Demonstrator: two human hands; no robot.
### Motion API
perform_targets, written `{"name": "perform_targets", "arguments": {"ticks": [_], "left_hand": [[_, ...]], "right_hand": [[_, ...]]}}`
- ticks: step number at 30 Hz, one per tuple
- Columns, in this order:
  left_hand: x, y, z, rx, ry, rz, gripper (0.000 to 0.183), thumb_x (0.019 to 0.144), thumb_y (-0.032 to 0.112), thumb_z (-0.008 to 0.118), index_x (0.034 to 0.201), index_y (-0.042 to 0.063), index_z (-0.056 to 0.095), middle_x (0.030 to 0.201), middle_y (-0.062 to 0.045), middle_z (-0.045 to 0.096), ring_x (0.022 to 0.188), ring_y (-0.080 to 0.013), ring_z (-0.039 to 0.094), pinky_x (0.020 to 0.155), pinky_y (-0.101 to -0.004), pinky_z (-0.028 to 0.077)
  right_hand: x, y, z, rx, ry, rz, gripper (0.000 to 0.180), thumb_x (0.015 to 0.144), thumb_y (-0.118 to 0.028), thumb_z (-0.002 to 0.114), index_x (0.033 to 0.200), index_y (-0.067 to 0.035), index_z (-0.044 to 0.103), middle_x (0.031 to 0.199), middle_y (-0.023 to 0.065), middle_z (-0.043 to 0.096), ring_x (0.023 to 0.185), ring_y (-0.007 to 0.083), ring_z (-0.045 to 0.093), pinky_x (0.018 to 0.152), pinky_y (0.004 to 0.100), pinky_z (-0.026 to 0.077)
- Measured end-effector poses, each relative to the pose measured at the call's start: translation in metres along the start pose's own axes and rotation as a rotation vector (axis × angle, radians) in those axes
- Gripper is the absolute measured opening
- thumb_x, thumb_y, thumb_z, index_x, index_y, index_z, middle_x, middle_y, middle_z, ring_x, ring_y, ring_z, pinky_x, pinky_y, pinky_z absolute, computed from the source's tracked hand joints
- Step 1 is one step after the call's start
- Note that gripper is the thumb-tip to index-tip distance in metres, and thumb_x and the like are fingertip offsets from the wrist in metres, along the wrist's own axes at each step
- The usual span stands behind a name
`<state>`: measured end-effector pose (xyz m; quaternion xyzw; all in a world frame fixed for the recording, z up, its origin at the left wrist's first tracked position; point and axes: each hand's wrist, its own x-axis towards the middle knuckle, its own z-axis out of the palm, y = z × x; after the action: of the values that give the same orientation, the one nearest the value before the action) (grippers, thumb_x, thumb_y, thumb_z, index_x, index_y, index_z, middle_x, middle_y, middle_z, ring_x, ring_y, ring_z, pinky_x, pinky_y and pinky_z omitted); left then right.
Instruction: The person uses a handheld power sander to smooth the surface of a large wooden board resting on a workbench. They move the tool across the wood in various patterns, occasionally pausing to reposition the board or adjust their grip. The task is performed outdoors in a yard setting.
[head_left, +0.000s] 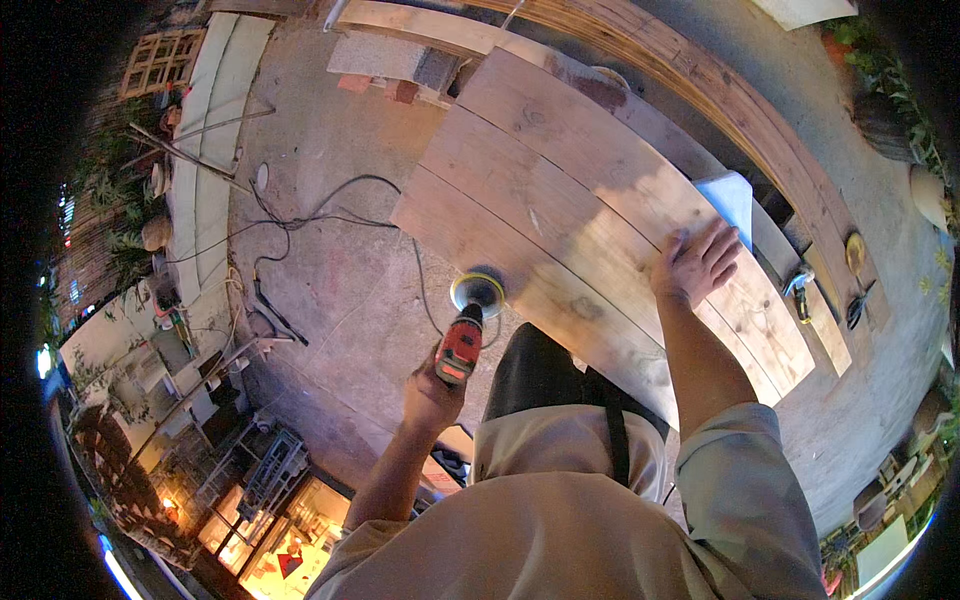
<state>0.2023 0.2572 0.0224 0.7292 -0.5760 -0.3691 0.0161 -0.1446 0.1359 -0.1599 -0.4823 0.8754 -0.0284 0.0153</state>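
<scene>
My left hand (435, 390) is closed around the handle of a red and black power drill (459, 346). A round disc attachment with a yellow rim (478, 292) is on the drill's front, at the near left edge of a wooden panel (555, 217) made of several planks. Whether the disc touches the wood or is spinning, I cannot tell. My right hand (694, 262) rests on the panel's right part with its fingers spread, close to the far edge. Beyond that hand a pale blue-white sheet or block (731, 199) shows past the panel's edge.
Long stacked boards (720, 105) lie beyond the panel. A hammer (801, 289) and dark-handled pliers or shears (856, 309) lie on boards at the right. Black cables (330, 217) run over the concrete floor (330, 262) at left. Bricks (401, 91) are under a block at the back.
</scene>
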Motion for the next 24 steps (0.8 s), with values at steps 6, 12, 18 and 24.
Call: {"name": "perform_targets", "arguments": {"ticks": [6, 12, 18, 24], "left_hand": [[0.000, 0.009, -0.001, 0.075, -0.004, -0.122, 0.043, 0.081, 0.015, 0.063, 0.122, 0.008, 0.053, 0.095, -0.023, 0.065, 0.087, -0.0421, 0.063, 0.071, -0.0463, 0.053], [-0.007, 0.003, 0.010, -0.011, 0.000, 0.049, 0.046, 0.080, 0.014, 0.063, 0.124, 0.006, 0.053, 0.096, -0.024, 0.065, 0.088, -0.0432, 0.063, 0.072, -0.0466, 0.053], [0.022, -0.015, -0.015, 0.068, 0.106, -0.035, 0.044, 0.078, 0.013, 0.064, 0.120, 0.005, 0.053, 0.088, -0.024, 0.065, 0.082, -0.0441, 0.063, 0.066, -0.0469, 0.053], [0.015, 0.004, -0.020, 0.122, 0.001, -0.122, 0.045, 0.079, 0.016, 0.064, 0.122, 0.009, 0.053, 0.090, -0.024, 0.065, 0.085, -0.0437, 0.063, 0.067, -0.0470, 0.053]], "right_hand": [[0.001, -0.002, -0.006, -0.018, -0.076, 0.014, 0.074, 0.093, -0.050, 0.035, 0.151, -0.012, 0.010, 0.157, 0.0181, 0.004, 0.145, 0.0368, 0.003, 0.114, 0.0524, 0.004], [0.001, -0.002, -0.003, -0.010, -0.061, 0.008, 0.074, 0.092, -0.048, 0.037, 0.151, -0.012, 0.011, 0.157, 0.0178, 0.006, 0.144, 0.0373, 0.005, 0.114, 0.0524, 0.005], [0.001, -0.001, 0.000, -0.022, 0.004, 0.003, 0.073, 0.092, -0.053, 0.036, 0.151, -0.015, 0.015, 0.156, 0.0174, 0.013, 0.143, 0.0370, 0.011, 0.114, 0.0523, 0.010], [0.001, -0.003, -0.005, -0.008, -0.047, 0.016, 0.073, 0.093, -0.050, 0.036, 0.151, -0.013, 0.012, 0.157, 0.0172, 0.007, 0.144, 0.0361, 0.006, 0.114, 0.0527, 0.007]]}}
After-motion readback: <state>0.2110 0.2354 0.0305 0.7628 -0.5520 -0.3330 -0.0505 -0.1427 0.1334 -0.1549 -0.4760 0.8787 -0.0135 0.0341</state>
